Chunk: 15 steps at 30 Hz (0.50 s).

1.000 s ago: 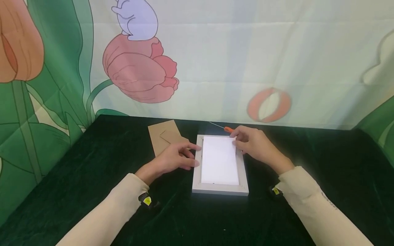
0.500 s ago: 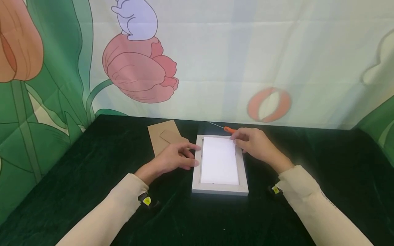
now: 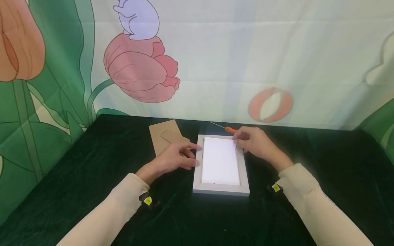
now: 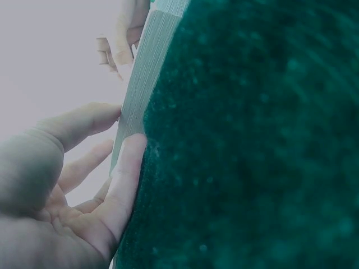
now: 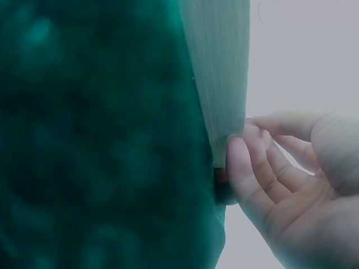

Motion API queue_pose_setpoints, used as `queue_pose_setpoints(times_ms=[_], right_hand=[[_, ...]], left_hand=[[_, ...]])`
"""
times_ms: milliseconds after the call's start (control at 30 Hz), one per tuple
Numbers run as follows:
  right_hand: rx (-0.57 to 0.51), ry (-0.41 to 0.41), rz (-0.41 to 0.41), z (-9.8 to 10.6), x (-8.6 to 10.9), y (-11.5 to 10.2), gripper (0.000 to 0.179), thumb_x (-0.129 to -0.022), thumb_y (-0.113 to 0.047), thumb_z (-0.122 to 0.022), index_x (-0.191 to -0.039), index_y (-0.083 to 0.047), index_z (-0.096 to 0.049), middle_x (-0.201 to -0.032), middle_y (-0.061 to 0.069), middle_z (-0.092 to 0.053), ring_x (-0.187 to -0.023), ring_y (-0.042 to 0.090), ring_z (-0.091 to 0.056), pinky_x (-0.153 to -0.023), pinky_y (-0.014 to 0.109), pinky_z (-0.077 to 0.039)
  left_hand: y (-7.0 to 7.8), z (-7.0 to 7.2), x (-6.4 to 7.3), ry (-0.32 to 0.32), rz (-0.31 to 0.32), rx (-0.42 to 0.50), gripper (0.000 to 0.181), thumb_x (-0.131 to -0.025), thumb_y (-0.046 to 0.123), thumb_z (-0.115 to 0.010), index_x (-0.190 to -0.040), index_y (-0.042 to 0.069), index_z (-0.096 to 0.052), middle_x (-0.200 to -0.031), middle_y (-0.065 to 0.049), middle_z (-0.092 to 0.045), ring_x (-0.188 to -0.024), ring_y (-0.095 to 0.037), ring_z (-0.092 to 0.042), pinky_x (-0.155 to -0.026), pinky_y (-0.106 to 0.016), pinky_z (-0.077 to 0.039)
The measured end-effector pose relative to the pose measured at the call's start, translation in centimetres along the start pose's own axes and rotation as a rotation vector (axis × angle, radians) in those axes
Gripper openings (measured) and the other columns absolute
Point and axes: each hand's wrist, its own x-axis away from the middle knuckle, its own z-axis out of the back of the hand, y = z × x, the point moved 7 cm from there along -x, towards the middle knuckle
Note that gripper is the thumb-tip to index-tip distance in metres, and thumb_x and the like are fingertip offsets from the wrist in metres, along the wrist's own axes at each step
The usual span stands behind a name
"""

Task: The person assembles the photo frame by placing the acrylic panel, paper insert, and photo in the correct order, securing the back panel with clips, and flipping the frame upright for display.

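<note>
A pale wooden picture frame (image 3: 220, 189) lies on its face on dark green cloth, its back opening filled by a white sheet (image 3: 220, 160). My left hand (image 3: 173, 157) holds the frame's left side, thumb and index finger spread along the edge. At the upper right corner my right hand (image 3: 255, 141) grips the frame's edge beside the sheet, fingers against its outer side in the right wrist view. Whether the right fingertips also touch the sheet cannot be told. The frame's side (image 4: 143, 73) fills the left wrist view's middle, next to the left fingers.
A brown backing board (image 3: 164, 131) with a stand flap lies beyond my left hand, partly covered by it. Behind the frame is a screwdriver with an orange handle (image 3: 230, 130). A printed curtain (image 3: 215, 61) hangs along the table's far edge.
The right fingers have shifted slightly at the frame's upper right corner, and the sheet's top edge sits a little lower. The left hand stays in place.
</note>
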Motion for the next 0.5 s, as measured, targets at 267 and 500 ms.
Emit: queue_pose_setpoints(times_ms=[267, 500], right_hand=[[-0.008, 0.005, -0.029, -0.25, -0.19, 0.6, 0.02, -0.1, -0.015, -0.075, -0.118, -0.006, -0.075, -0.121, 0.017, -0.072, -0.095, 0.028, -0.071, -0.081, 0.037, -0.064], [-0.016, 0.02, -0.028, -0.5, -0.49, 0.79, 0.019, -0.1, -0.015, -0.075, -0.117, -0.005, -0.075, -0.119, 0.016, -0.072, -0.097, 0.03, -0.07, -0.081, 0.037, -0.064]], left_hand=[[0.0, 0.01, -0.16, -0.003, -0.002, -0.003, 0.054, -0.094, 0.015, -0.082, -0.144, 0.005, -0.063, -0.109, -0.014, -0.067, -0.096, -0.027, -0.072, -0.085, -0.038, -0.063], [-0.09, 0.0, -0.05, 0.008, 0.019, 0.008, 0.054, -0.093, 0.014, -0.083, -0.144, 0.007, -0.064, -0.111, -0.014, -0.067, -0.096, -0.028, -0.072, -0.086, -0.038, -0.063]])
